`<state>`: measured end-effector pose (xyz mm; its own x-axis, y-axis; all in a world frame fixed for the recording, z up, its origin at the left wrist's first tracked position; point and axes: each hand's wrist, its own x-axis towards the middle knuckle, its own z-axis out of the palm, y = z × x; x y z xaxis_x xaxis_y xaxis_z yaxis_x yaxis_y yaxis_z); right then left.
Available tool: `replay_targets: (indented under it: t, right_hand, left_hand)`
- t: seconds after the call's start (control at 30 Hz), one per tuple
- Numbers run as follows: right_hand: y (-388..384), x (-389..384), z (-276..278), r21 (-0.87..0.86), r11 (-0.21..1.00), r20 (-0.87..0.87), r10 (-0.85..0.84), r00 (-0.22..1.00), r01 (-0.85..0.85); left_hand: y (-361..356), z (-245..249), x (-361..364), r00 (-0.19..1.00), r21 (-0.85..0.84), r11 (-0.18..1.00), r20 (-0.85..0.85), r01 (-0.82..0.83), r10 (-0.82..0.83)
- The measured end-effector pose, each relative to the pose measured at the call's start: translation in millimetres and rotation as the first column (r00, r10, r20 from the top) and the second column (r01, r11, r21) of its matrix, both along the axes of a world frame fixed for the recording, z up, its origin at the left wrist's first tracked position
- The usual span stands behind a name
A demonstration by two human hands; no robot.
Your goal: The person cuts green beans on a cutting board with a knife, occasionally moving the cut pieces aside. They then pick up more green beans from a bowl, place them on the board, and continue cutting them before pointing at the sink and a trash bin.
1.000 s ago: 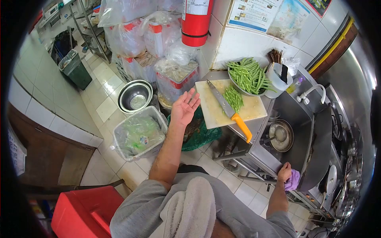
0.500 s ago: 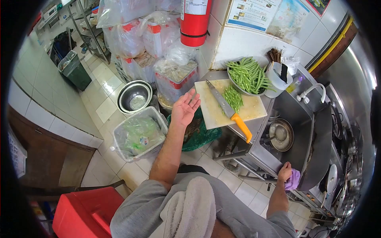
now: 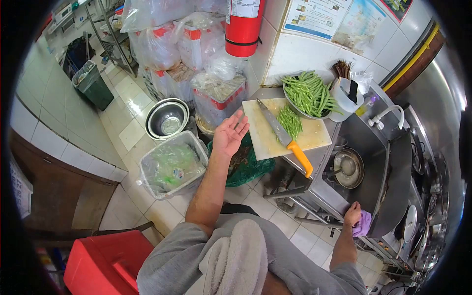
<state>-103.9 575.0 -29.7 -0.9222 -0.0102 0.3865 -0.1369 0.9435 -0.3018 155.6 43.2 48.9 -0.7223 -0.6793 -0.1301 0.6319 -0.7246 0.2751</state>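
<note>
My left hand (image 3: 230,135) is held palm up in the air, fingers open and nothing in it, just left of the white cutting board (image 3: 260,143). A knife (image 3: 284,136) with an orange handle lies across the board, its handle jutting past the near edge. Beside the blade is a small pile of cut green beans (image 3: 290,123). My right hand (image 3: 351,215) is closed over the front edge of the metal sink (image 3: 332,196). A purple cloth (image 3: 363,223) sits against that wrist; my fingertips are partly hidden.
A bowl of green beans (image 3: 312,96) stands behind the board. In the sink is a pan (image 3: 349,167), below a white faucet (image 3: 388,115). A clear bin (image 3: 172,164), metal bowls (image 3: 167,119) and a green-lined bin (image 3: 250,169) stand on the floor, and a red box (image 3: 105,260) behind left.
The view has shifted very slightly. Both hands, the knife and the beans stay where they were.
</note>
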Motion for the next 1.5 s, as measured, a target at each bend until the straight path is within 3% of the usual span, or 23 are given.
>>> replay_targets:
  t: [1.5]
  right_hand:
    - [-3,2,4,0.008,1.0,0.033,-0.018,0.999,0.018]
  left_hand:
    - [-1,-6,0,1.0,0.001,1.0,0.012,-0.002,0.002]
